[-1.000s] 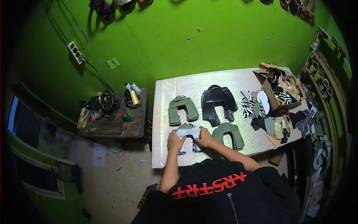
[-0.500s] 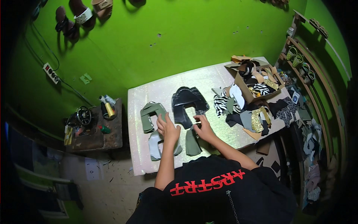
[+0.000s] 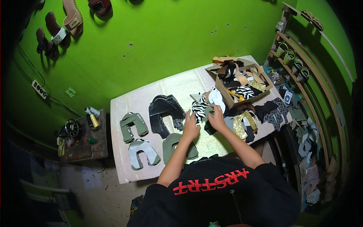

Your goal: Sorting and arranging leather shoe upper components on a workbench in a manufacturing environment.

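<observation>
My left hand (image 3: 191,128) reaches to the near edge of the black-and-white zebra-print pieces (image 3: 199,109), its fingers apart with nothing held in them. Just right of it, my right hand (image 3: 217,118) has its fingers curled onto an olive-green piece (image 3: 209,109) beside a white rounded piece (image 3: 216,97). Left of my hands lie horseshoe-shaped stacks of cut material: a black one (image 3: 162,106), an olive-green one (image 3: 140,126), a pale grey one (image 3: 151,150) and another olive-green one (image 3: 170,143), partly covered by my left forearm.
A cardboard box (image 3: 245,99) of mixed scraps stands at the table's far right, with gold glitter pieces (image 3: 239,126) before it. To the left is a sewing machine (image 3: 72,128) on a worn stand. Wooden shelves (image 3: 302,49) with sandals line the right side.
Both hands have moved right, from the horseshoe-shaped stacks to the scrap pile. The loose olive-green pieces at the near side now form a horseshoe-shaped arrangement. The view has shifted right.
</observation>
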Tool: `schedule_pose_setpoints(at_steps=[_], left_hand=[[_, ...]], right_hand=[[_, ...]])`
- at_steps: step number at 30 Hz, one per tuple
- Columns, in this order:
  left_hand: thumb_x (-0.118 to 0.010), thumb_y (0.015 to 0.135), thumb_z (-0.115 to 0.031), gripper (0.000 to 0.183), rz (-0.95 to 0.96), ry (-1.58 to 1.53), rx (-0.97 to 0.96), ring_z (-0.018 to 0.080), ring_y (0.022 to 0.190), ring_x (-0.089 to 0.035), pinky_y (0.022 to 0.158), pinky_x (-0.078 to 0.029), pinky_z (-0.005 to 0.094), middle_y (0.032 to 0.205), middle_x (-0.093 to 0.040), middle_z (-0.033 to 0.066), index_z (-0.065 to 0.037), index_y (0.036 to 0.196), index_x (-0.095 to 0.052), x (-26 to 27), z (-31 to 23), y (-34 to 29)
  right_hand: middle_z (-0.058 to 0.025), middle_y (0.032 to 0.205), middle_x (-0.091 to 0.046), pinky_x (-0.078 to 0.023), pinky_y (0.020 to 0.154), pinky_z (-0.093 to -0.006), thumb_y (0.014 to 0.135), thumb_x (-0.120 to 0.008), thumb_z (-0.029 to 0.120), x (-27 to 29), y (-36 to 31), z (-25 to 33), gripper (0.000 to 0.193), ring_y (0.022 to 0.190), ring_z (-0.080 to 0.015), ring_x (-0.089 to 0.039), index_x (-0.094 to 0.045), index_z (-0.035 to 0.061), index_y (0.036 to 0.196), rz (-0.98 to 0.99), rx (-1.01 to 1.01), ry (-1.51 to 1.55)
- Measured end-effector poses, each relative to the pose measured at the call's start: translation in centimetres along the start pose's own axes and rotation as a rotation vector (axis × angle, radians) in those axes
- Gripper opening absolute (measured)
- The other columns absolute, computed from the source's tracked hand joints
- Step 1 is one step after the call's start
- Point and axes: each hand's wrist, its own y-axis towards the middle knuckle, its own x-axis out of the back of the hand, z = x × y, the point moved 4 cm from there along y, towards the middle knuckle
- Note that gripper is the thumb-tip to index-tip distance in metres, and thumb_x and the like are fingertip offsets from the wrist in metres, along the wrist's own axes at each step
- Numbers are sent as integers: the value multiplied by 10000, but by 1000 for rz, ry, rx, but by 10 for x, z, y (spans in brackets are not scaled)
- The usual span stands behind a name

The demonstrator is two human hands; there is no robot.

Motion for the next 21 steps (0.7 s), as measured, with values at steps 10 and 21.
schedule_pose_setpoints(at_steps=[10,21], left_hand=[[-570,682,-64,588,361,50,-73,339,1257,-268,991,-316,386,1373,-254,183,-14,1237,-382,-76,-10,20],[-614,694,-128,687,479,175,15,321,1280,-229,1009,-298,374,1407,-178,170,-33,1300,-303,-96,0,21]], right_hand=[[-290,1252,-291,-300,980,-448,706,-508,-59,5,34,-59,526,1221,-454,-239,-328,-9,1198,249,-78,-399],[-109,879,-501,-417,748,-384,740,-482,-3,17,33,-51,273,917,-284,-499,-539,55,1000,40,88,-515]])
